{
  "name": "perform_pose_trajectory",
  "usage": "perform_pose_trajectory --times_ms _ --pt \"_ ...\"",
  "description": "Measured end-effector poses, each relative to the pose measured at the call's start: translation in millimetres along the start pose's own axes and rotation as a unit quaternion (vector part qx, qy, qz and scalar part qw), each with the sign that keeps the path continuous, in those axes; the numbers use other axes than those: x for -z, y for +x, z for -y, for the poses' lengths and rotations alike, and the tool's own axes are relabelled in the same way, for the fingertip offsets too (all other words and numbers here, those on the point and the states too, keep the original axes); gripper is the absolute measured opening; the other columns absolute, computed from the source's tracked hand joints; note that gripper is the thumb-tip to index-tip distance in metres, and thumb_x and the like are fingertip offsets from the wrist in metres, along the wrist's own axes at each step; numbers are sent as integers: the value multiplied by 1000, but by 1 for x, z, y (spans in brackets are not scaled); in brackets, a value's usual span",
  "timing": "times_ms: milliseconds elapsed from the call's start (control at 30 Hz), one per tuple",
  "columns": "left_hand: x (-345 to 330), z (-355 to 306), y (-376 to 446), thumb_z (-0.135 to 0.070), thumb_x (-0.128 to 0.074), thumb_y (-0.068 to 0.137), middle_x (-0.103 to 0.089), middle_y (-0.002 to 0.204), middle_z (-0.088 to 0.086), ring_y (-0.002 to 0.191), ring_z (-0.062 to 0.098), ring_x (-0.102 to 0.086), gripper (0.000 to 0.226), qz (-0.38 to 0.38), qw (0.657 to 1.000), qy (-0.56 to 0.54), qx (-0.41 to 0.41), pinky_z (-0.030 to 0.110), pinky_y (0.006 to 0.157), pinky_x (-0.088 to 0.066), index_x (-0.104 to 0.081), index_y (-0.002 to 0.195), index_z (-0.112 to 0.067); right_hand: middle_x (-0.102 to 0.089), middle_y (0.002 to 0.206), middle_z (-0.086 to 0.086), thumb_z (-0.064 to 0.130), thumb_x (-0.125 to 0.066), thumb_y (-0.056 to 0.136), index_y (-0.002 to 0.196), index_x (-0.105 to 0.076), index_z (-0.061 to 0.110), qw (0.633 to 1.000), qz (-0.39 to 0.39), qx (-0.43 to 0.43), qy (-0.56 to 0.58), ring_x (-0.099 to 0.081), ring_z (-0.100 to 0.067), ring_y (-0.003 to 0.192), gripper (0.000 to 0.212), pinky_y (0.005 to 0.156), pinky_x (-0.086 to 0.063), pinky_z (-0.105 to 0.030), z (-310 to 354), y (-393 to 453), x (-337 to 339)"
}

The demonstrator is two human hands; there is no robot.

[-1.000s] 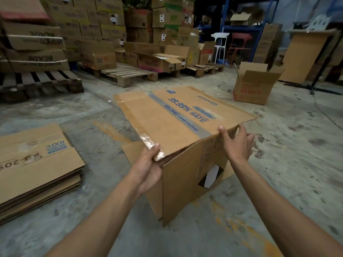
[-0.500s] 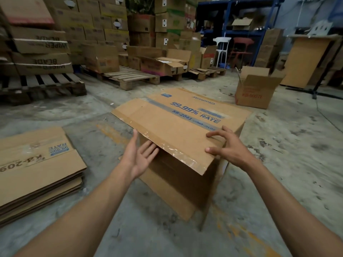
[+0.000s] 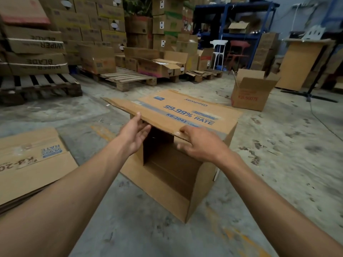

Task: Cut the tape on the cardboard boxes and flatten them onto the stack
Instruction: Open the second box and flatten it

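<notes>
One opened box [image 3: 178, 145] sits on its side on the concrete floor [image 3: 278, 164], approx. centre of view, open end toward the person; printed top panel is held by both hands at its near edge. Left hand [image 3: 136, 133] is curled w/ thumb over the edge, fingers underneath, gripping the flap; right hand [image 3: 199, 143] is laid over the edge, fingers bent down on it, pinching or just pressing cannot be told. Step judged: collapse. Panel should be pushed down and sideways so the walls fold along existing creases; hands kept spread apart, clear of the closing gap. Count: 1 box in hand, 1 flat stack [image 3: 31, 167] to the left, 1 more open box [image 3: 250, 93] further off at right, 2 hands.
</notes>
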State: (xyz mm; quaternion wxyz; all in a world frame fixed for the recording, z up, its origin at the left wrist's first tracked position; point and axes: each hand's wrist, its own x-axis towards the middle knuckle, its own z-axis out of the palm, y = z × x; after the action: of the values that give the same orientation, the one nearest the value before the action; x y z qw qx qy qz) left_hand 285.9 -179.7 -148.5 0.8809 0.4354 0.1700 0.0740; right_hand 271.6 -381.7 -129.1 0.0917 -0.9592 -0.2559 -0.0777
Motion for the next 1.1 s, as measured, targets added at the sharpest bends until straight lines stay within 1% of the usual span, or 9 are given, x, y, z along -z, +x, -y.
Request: perform_pose_trajectory --times_ms 67,133,267,433,600,667,767,933,1100 --pt "2 0 -4 -34 -54 98 -65 109 13 102 24 -67 21 15 1000 12 10 29 80 -58 -53 114 -19 -73 95 -3 35 -54 95 108 -66 21 996 -86 15 -13 -67 -25 91 22 79 -52 -35 -4 2 -3" --pt "4 -4 -3 -36 -55 97 -62 108 14 105 29 -66 28 16 1000 11 16 40 88 -56 -45 119 -21 -75 100 -5 32 -55 96 114 -70 21 993 -114 40 -12 -69 -24 91 26 80 -54 -34 -18 1 1" --pt "11 -20 5 -42 -60 93 -59 120 16 99 30 -63 45 -16 997 -68 12 44 71 -59 -49 126 -15 -69 118 11 28 -61 92 123 -66 32 987 -124 73 68 -61 8 88 32 80 -49 -22 -71 -13 6" --pt "41 -19 10 -36 -64 88 -68 108 13 95 30 -69 40 -193 974 -110 -44 44 57 -59 -55 119 -12 -60 129 20 12 -58 90 122 -57 53 986 -160 -42 -20 -38 -14 108 51 82 -19 -34 -124 -16 -12" --pt "53 5 10 -4 -55 94 -62 123 18 94 30 -66 27 -164 985 -16 -49 38 54 -57 -48 120 -3 -13 158 -8 12 -57 85 131 -52 52 961 -141 -237 2 -7 -35 140 60 111 -12 -53 -117 -8 -41" --pt "51 12 9 -3 -57 95 -61 124 18 89 26 -66 37 -136 990 -25 -41 35 52 -58 -46 129 1 -2 156 -11 9 -59 82 131 -56 41 919 -214 -314 104 1 -38 142 58 115 -6 -55 -97 -7 -50" --pt "46 16 8 -1 -55 95 -59 129 16 93 25 -64 40 -138 989 -43 -40 38 62 -56 -43 133 0 -10 150 -12 5 -59 87 135 -48 27 810 -314 -368 331 -24 -30 133 54 113 -30 -47 -56 -11 -59" --pt "26 40 -22 2 -52 96 -56 121 17 106 29 -60 23 -141 988 -36 -42 41 67 -56 -39 112 -9 -41 137 -3 3 -69 86 148 7 48 533 -250 -271 762 -53 -25 119 108 100 -46 -55 2 -1 -65" --pt "43 49 -65 -31 -67 89 -69 112 11 99 27 -71 30 32 988 150 -31 38 66 -60 -51 104 -10 -45 138 -10 -15 -54 76 152 -3 41 520 -305 -369 708 -54 -27 113 107 96 -50 -48 -19 23 -54"
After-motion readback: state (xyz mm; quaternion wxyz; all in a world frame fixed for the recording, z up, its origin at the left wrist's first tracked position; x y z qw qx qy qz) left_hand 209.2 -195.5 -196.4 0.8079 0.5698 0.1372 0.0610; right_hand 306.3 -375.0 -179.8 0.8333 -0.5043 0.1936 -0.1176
